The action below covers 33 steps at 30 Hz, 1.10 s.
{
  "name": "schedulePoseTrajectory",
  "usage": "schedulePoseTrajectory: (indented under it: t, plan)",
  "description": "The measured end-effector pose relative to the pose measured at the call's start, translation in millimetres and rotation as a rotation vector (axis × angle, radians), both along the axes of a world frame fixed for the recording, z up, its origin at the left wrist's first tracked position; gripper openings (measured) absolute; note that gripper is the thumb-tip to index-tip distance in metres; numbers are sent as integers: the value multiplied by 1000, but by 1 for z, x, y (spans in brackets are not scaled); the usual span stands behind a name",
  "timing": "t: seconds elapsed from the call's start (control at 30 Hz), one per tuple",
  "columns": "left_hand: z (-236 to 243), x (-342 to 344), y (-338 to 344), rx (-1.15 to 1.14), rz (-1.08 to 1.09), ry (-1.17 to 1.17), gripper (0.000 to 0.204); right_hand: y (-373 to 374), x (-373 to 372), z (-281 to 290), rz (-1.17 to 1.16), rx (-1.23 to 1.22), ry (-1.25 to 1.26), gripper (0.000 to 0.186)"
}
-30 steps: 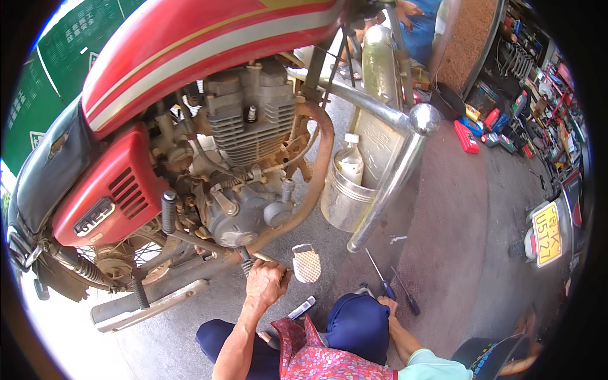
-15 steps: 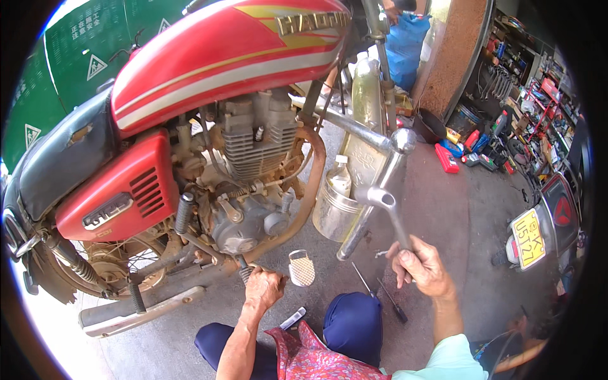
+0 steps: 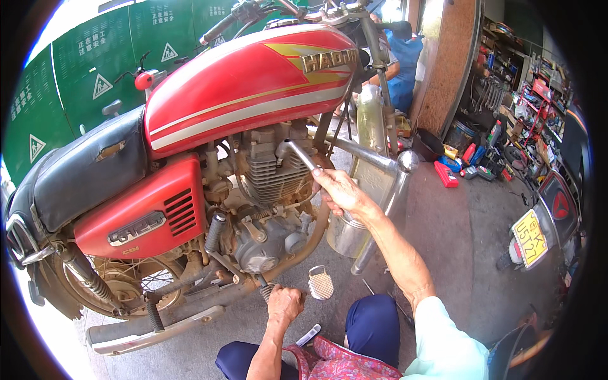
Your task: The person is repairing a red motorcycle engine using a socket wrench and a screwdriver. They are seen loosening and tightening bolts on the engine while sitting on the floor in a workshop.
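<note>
A red motorcycle (image 3: 240, 82) with a dirty engine (image 3: 269, 190) stands in front of me. My right hand (image 3: 342, 190) is raised to the engine's right side and grips the handle of an L-shaped metal wrench (image 3: 297, 152) whose bent end sits against the cylinder head. My left hand (image 3: 285, 303) is low, closed around the footrest area (image 3: 263, 288) under the engine, next to the brake pedal (image 3: 320, 283). My knees in blue trousers (image 3: 370, 326) are at the bottom.
A metal can (image 3: 345, 231) stands behind my right arm. A chrome crash bar (image 3: 396, 183) runs beside it. Tools lie on the concrete floor (image 3: 373, 291). A shop shelf with tools (image 3: 506, 120) is at right, with another vehicle's yellow plate (image 3: 531, 237).
My right hand rose from the floor with the wrench and brought it up to the engine's cylinder head. My left hand stayed by the footrest. The view tilted upward.
</note>
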<state>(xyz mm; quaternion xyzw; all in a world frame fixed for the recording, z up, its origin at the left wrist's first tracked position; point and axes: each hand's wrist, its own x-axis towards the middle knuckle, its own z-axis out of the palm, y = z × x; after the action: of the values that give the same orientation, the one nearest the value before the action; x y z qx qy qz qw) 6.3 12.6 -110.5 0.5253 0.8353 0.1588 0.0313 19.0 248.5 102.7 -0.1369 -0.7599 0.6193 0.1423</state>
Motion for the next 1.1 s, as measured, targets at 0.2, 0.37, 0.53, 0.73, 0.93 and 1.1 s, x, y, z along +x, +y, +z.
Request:
schedulePoseTrajectory:
  t: [0.2,0.37,0.53,0.73,0.93,1.1]
  plan:
    - [8,2,0,-27,-1,-39,13,27,-22,-24,-52,193,-163,61]
    - [13,1,0,15,4,-47,21,45,-30,-46,194,268,-155,63]
    - [14,-2,0,38,15,-78,18,-48,-30,-32,-153,-452,-183,42]
    - [9,-1,3,134,46,-79,20,-145,-95,-41,-346,-1013,359,38]
    - [9,0,2,89,31,-65,22,-76,-34,-46,-97,-726,191,45]
    - [13,2,0,4,24,-24,19,-15,-14,-24,23,-419,-35,54]
